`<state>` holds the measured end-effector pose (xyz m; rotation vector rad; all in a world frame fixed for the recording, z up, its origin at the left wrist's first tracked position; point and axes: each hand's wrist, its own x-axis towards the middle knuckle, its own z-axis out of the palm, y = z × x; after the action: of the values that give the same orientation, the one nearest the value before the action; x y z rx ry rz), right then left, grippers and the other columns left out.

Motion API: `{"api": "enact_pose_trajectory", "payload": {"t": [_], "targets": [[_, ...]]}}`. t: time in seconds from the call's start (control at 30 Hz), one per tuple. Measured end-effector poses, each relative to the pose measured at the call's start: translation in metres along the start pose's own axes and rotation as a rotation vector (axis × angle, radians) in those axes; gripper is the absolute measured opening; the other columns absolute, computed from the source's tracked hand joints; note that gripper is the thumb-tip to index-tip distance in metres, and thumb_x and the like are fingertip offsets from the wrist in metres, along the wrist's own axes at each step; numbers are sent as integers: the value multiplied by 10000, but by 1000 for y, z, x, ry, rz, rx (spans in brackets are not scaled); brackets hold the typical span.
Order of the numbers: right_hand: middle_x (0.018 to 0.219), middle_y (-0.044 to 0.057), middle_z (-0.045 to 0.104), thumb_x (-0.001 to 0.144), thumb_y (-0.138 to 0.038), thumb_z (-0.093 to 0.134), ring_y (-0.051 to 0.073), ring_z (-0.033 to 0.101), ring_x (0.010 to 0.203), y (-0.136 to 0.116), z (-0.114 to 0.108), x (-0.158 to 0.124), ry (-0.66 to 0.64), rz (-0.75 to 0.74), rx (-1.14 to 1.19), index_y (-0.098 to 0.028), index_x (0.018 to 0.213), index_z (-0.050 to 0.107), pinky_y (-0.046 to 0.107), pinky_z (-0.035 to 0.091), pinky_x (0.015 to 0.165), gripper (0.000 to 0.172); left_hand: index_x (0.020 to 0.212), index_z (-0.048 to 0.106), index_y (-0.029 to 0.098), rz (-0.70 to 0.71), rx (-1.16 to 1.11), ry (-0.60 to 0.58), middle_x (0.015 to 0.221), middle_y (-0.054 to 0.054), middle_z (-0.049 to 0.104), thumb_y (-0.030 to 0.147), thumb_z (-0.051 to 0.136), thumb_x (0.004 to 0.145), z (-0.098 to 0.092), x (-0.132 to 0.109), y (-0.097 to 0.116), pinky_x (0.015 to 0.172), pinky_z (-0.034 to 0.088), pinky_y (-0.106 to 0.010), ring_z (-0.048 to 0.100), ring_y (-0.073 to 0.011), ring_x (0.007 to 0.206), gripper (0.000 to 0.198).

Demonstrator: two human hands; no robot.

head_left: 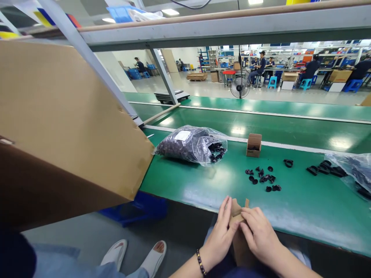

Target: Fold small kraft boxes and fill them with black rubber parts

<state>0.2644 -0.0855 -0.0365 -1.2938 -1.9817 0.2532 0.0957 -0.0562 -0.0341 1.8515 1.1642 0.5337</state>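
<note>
A small brown cardboard box point(241, 247) with its flaps up is between my hands, just in front of the table edge. My left hand point(220, 231) grips its left side, thumb over the top, with a beaded bracelet on the wrist. On the other side my right hand point(257, 228) pinches the folded flap. Beyond them on the green table lie several small black plastic caps point(262, 177). Behind these stands another small open box point(254, 146) with black parts inside. A clear plastic bag point(188, 144) full of black pieces lies on its side, mouth toward the right.
A large carton point(75, 116) fills the left. Black ring-shaped clips point(324, 168) and a second plastic bag point(355, 170) lie at the right. A metal shelf frame point(165, 73) spans the bench. A fan point(240, 87) hangs behind. A person's slippered feet point(153, 258) show at lower left.
</note>
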Motion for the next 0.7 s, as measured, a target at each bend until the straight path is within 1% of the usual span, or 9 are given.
{"api": "enact_pose_trajectory", "payload": {"t": [0.07, 0.17, 0.27, 0.33, 0.43, 0.53, 0.6, 0.67, 0.7], "targets": [[1078, 147, 549, 880, -143, 372, 255, 518, 931, 0, -7, -4, -28, 5, -21, -130, 1125, 498, 436, 505, 788, 276, 1431, 125, 249, 47, 34, 12, 1511, -69, 57, 395, 358, 909, 2, -4, -3, 1118, 166, -440, 101, -227, 1380, 589], [1024, 138, 548, 853, -108, 369, 254, 509, 890, 0, -15, -8, -108, 15, -15, -131, 1097, 486, 438, 500, 763, 271, 1423, 160, 284, 194, 137, 38, 1504, -69, 97, 315, 413, 892, 4, -15, -9, 1097, 255, -427, 189, -252, 1360, 590], [984, 117, 540, 840, -82, 374, 238, 495, 851, 2, -22, -7, -195, -9, 57, -148, 1080, 473, 424, 491, 746, 267, 1421, 172, 276, 350, 229, 66, 1489, -97, 156, 260, 457, 865, 5, -22, -12, 1062, 333, -414, 261, -267, 1334, 625], [1002, 110, 532, 849, -78, 375, 231, 489, 859, 4, -26, -7, -207, -26, 101, -159, 1096, 461, 416, 485, 750, 273, 1411, 202, 252, 444, 275, 75, 1460, -125, 239, 234, 491, 842, 4, -22, -12, 1032, 378, -400, 319, -269, 1307, 639], [1024, 105, 528, 879, -90, 377, 226, 490, 887, 8, -28, -10, -185, -46, 154, -174, 1123, 451, 413, 478, 777, 268, 1354, 306, 210, 557, 312, 101, 1364, -158, 403, 211, 527, 808, 3, -19, -8, 977, 431, -391, 438, -265, 1221, 589], [1036, 97, 520, 896, -119, 394, 232, 496, 953, 12, -23, -18, -165, -35, 238, -201, 1106, 481, 413, 469, 834, 242, 1269, 387, 191, 621, 297, 106, 1198, -153, 557, 214, 548, 781, 1, -16, -1, 932, 452, -396, 544, -250, 1093, 514], [1121, 105, 483, 894, -169, 441, 245, 481, 1045, 15, -16, -24, -85, 58, 323, -217, 1150, 470, 407, 461, 885, 262, 1223, 410, 191, 626, 264, 98, 1107, -137, 605, 208, 548, 773, -1, -15, 4, 909, 456, -390, 581, -236, 1024, 471], [1236, 123, 419, 893, -240, 485, 245, 460, 1122, 17, -9, -29, 30, 224, 458, -227, 1280, 363, 381, 469, 907, 406, 1188, 424, 191, 630, 235, 95, 1067, -129, 620, 204, 550, 767, -2, -14, 7, 891, 460, -377, 594, -227, 995, 440], [1274, 131, 397, 898, -274, 488, 241, 454, 1145, 18, -5, -31, 62, 296, 543, -227, 1324, 308, 370, 470, 916, 465, 1176, 429, 190, 636, 225, 94, 1062, -128, 623, 204, 552, 765, -3, -14, 8, 884, 462, -371, 596, -225, 993, 429]]}}
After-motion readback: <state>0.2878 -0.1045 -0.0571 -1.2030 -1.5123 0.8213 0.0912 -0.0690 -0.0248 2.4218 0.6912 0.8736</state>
